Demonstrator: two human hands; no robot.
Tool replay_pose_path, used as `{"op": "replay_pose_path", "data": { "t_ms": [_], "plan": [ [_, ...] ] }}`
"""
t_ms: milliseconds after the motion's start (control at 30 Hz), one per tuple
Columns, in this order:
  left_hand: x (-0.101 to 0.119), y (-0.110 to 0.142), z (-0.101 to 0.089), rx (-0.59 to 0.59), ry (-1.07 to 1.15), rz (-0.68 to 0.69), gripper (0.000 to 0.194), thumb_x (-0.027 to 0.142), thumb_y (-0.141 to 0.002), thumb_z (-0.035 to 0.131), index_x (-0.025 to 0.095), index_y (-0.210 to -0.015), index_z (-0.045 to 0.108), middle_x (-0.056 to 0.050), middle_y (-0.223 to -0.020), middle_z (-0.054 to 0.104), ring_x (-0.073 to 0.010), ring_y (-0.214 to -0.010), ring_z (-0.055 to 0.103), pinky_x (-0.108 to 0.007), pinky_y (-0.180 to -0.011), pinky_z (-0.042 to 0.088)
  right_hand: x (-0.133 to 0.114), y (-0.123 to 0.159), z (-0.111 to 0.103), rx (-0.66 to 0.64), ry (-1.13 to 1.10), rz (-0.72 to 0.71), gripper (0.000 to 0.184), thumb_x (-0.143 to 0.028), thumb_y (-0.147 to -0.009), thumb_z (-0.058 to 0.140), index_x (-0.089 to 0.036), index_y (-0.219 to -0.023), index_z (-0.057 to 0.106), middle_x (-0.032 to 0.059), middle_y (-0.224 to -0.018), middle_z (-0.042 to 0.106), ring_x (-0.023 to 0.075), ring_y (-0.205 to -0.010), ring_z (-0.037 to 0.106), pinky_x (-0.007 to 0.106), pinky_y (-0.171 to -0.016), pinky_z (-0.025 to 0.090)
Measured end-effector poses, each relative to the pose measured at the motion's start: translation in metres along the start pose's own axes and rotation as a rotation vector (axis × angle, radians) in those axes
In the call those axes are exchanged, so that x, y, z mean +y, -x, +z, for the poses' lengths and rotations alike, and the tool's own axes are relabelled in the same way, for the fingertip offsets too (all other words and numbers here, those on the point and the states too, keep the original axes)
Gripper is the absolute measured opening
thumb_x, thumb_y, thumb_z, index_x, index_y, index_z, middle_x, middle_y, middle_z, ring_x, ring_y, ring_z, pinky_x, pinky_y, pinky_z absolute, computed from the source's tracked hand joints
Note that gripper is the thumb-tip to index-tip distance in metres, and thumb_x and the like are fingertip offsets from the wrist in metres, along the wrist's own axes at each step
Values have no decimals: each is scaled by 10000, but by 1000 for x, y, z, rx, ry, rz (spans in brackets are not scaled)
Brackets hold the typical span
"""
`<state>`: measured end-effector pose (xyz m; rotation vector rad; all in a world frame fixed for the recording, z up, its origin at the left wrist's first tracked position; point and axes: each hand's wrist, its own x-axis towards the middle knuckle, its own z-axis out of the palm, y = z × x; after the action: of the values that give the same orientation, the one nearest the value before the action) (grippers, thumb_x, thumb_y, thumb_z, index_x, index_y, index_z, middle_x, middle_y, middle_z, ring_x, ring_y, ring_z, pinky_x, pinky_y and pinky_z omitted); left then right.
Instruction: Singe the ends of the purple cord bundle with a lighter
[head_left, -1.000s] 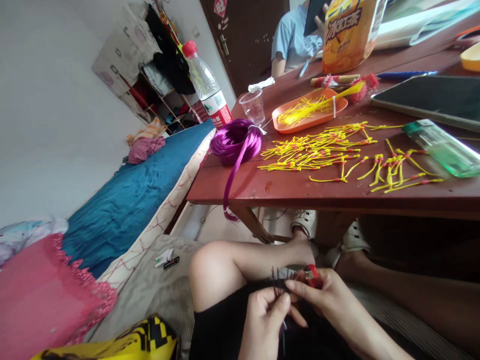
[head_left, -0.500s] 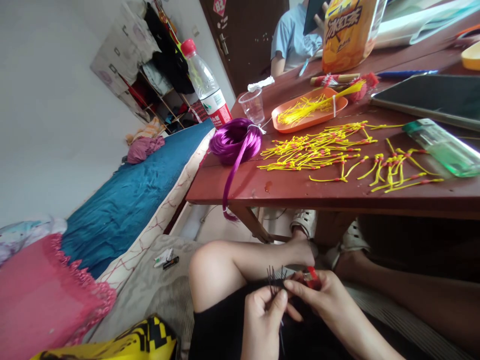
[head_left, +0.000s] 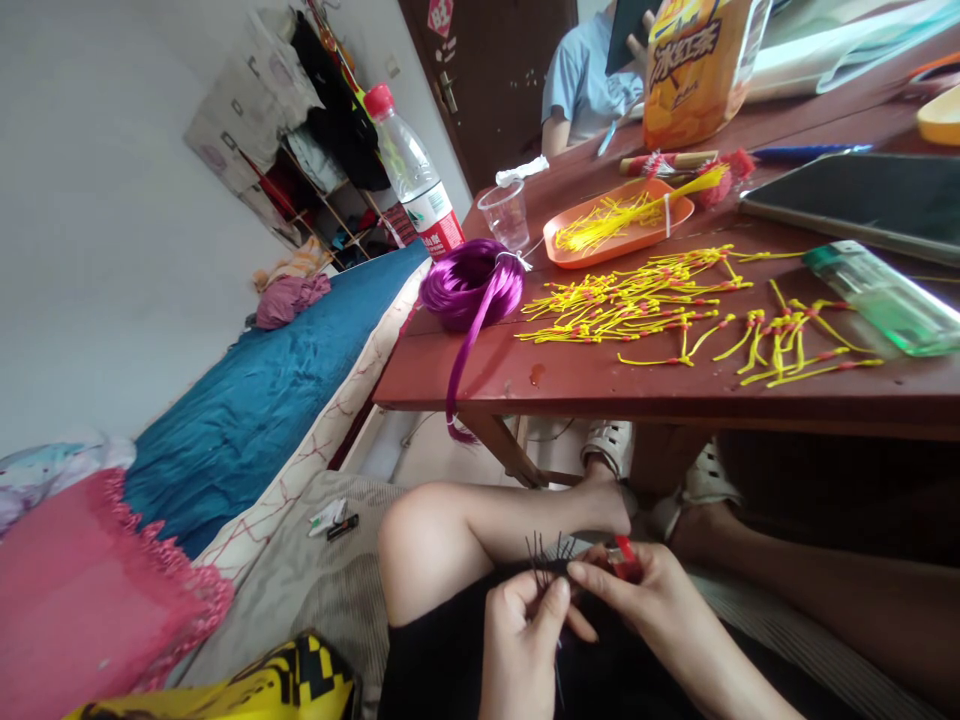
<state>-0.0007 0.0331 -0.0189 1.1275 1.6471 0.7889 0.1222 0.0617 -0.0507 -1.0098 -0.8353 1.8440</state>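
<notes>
Over the dark cloth on my lap, my left hand (head_left: 529, 625) is closed, thumb against fingers, on a bunch of thin dark cords (head_left: 538, 552). Their ends fan upward above the fingers, and a thin dark length hangs below. Close on its right, my right hand (head_left: 637, 590) has its thumb and index finger pinched at the cords. Tucked in that same hand is a small red lighter-like object (head_left: 624, 556), mostly covered by the fingers. Yellow knotted cords (head_left: 637, 295) with red bits lie spread on the table, beside a green lighter (head_left: 885, 298).
On the red-brown table (head_left: 570, 385) are a purple thread coil (head_left: 472, 285), a plastic bottle (head_left: 420, 180), a clear cup (head_left: 506, 215), an orange tray (head_left: 585, 258) and a dark tablet-like slab (head_left: 870, 200). A person in blue (head_left: 589, 80) sits across. A blue bed (head_left: 285, 370) stands left.
My left hand has shifted slightly left, and the cord ends above it look a little more spread. My right hand keeps its pinch and the red object.
</notes>
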Motion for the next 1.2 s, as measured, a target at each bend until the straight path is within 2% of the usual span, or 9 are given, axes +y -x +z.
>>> {"op": "replay_pose_path", "data": {
  "t_ms": [167, 267, 333, 433, 600, 833, 1200],
  "plan": [
    [2, -1, -7, 29, 6, 0, 318, 412, -765, 535, 142, -625, 630, -42, -509, 651, -186, -591, 593, -267, -644, 441, -8, 1, -13, 16, 70, 49, 415, -545, -745, 498, -157, -599, 508, -62, -494, 361, 63, -432, 259, 203, -406, 212],
    [3, -1, -11, 57, 15, -2, 304, 400, -758, 548, 151, -596, 614, -45, -503, 656, -198, -662, 610, -278, -721, 442, -8, 0, -20, -48, 73, 64, 370, -504, -804, 411, -167, -685, 509, -37, -584, 428, 97, -517, 356, 214, -482, 307],
    [4, -1, -13, 51, 13, -3, 305, 398, -762, 542, 153, -593, 610, -47, -512, 660, -203, -688, 614, -283, -748, 439, -5, -1, -20, -100, 81, 63, 328, -470, -807, 411, -176, -688, 492, -31, -625, 435, 116, -578, 383, 234, -554, 346],
    [6, -1, -16, 45, -16, 9, 314, 397, -769, 531, 158, -580, 607, -47, -527, 663, -207, -701, 616, -284, -761, 437, -1, 1, -17, -113, 108, 84, 355, -472, -819, 369, -181, -647, 476, -39, -604, 393, 123, -585, 352, 245, -560, 324],
    [9, 1, -17, 15, -89, 14, 340, 395, -786, 504, 168, -549, 596, -47, -560, 668, -206, -726, 614, -272, -766, 426, 3, 5, -11, 40, 238, 156, 449, -581, -752, 396, -177, -562, 445, -38, -554, 381, 121, -553, 328, 245, -535, 282],
    [10, 0, -16, 21, -133, 17, 353, 408, -790, 486, 173, -544, 582, -46, -553, 661, -205, -673, 607, -282, -726, 429, 9, 0, -10, 22, 365, 8, 453, -555, -794, 307, -211, -505, 248, -62, -504, 201, 100, -498, 180, 261, -485, 171],
    [10, 2, -16, -10, -154, 33, 358, 400, -799, 476, 177, -536, 571, -42, -571, 659, -199, -692, 606, -258, -725, 416, 4, 5, -7, 60, 399, -32, 464, -575, -791, 306, -211, -509, 254, -55, -508, 228, 102, -499, 221, 252, -483, 219]
  ]
}}
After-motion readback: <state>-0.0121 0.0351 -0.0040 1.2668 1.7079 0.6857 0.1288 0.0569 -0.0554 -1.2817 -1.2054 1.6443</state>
